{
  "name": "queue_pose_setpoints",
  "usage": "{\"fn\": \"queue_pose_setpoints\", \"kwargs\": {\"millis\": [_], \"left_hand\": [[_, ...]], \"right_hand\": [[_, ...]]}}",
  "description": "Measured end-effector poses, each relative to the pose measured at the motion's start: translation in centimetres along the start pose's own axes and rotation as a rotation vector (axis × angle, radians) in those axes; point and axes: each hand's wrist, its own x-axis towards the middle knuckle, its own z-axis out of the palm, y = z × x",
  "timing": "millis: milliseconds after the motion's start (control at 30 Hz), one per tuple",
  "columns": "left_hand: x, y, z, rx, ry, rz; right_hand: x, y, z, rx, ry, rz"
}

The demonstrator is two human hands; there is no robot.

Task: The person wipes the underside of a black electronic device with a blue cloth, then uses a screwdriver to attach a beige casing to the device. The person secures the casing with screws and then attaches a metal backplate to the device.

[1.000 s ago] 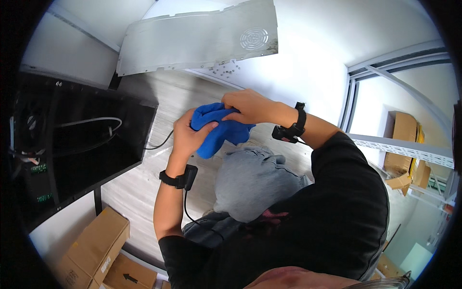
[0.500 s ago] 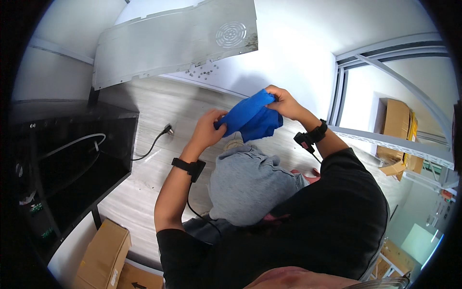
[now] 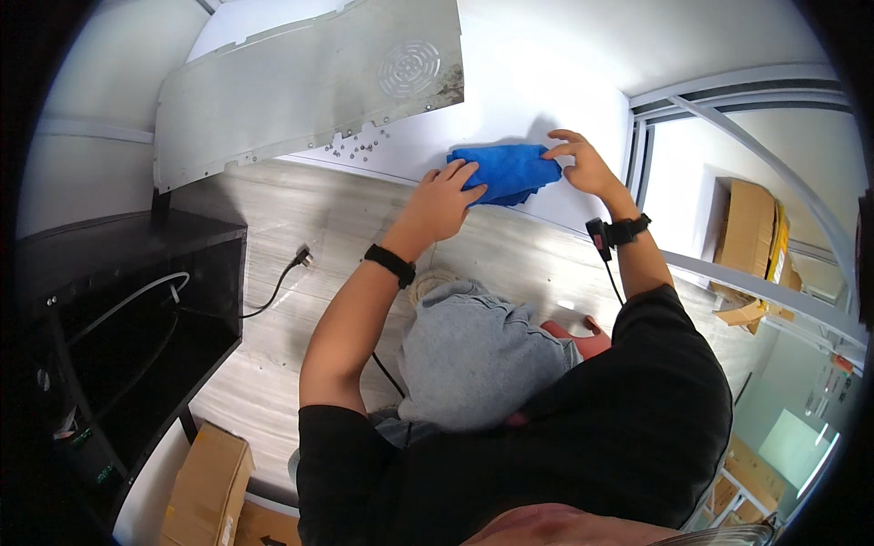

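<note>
A folded blue cloth (image 3: 506, 171) rests over the front edge of the white surface, partly overhanging toward me. My left hand (image 3: 439, 202) grips its left end, fingers on top and thumb at the near side. At the cloth's right end is my right hand (image 3: 587, 166), its fingers apart and stretched out, with fingertips at the cloth's edge. Whether they press on the fabric is hard to see. Several small screws (image 3: 360, 148) lie loose on the white surface, left of the cloth.
A large grey metal panel (image 3: 300, 91) with a round vent lies at the back left. An open black cabinet (image 3: 137, 227) stands at left, a black power plug (image 3: 303, 257) on the floor beside it. Cardboard boxes (image 3: 208, 482) sit lower left; a white metal frame (image 3: 756, 282) rises at right.
Both hands have moved forward with the blue cloth, from above my knee to the white surface's edge. The cloth is now flatter and more neatly folded. My right hand's fingers have spread.
</note>
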Motion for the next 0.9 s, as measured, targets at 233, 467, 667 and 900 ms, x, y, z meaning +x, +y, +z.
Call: {"fn": "queue_pose_setpoints", "kwargs": {"millis": [233, 467, 667, 900], "left_hand": [[-1.1, -1.3, 0.0, 0.040, -0.150, -0.047], [-2.9, -1.3, 0.8, 0.080, -0.138, -0.091], [-2.9, -1.1, 0.6, 0.055, -0.122, -0.097], [-4.0, -1.7, 0.4, 0.091, -0.192, -0.132]], "right_hand": [[-1.3, -8.5, 5.1, -0.309, 0.006, -0.235], [-1.8, -6.0, 10.6, -0.531, 0.068, -0.159], [-1.3, -5.8, 10.5, -0.573, 0.117, -0.169], [-0.6, -5.1, 10.6, -0.574, 0.150, -0.093]]}}
